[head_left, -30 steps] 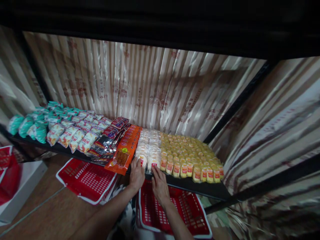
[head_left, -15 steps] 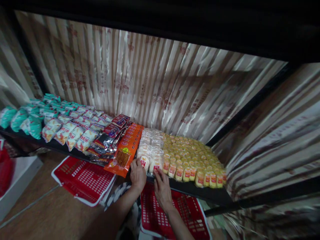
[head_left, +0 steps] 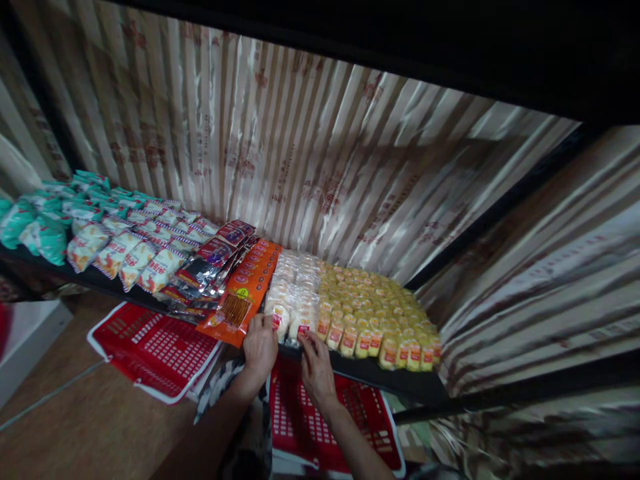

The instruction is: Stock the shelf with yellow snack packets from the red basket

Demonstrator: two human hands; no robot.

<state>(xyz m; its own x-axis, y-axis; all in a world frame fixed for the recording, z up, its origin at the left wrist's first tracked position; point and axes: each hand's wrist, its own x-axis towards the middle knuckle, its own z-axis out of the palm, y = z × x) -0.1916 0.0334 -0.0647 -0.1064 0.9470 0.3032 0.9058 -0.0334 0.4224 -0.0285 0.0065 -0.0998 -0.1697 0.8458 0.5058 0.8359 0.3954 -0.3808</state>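
Note:
Two rows of clear-wrapped white packets with red labels lie on the shelf. My left hand (head_left: 261, 348) is at the front of the left row, fingers bent against the front white packet (head_left: 278, 319) and close to the orange snack bag (head_left: 239, 303). At the front of the right row, the fingertips of my right hand (head_left: 317, 373) touch the lower edge of another white packet (head_left: 301, 320), its fingers stretched and slightly apart. Neither hand is wrapped round a packet. Many yellow packets (head_left: 373, 320) with orange-red labels stand in rows to the right.
Dark foil packs (head_left: 210, 267), white-and-orange snack bags (head_left: 140, 260) and teal bags (head_left: 45, 237) fill the shelf's left. Red baskets (head_left: 150, 347) sit below its black front edge (head_left: 370, 372). Striped sheeting (head_left: 300, 147) covers the back, and a dark beam (head_left: 425, 60) crosses above.
The view has shifted slightly, so the shelf and goods appear a little further left. Both hands stay at the fronts of the same white packets, with little visible movement against them.

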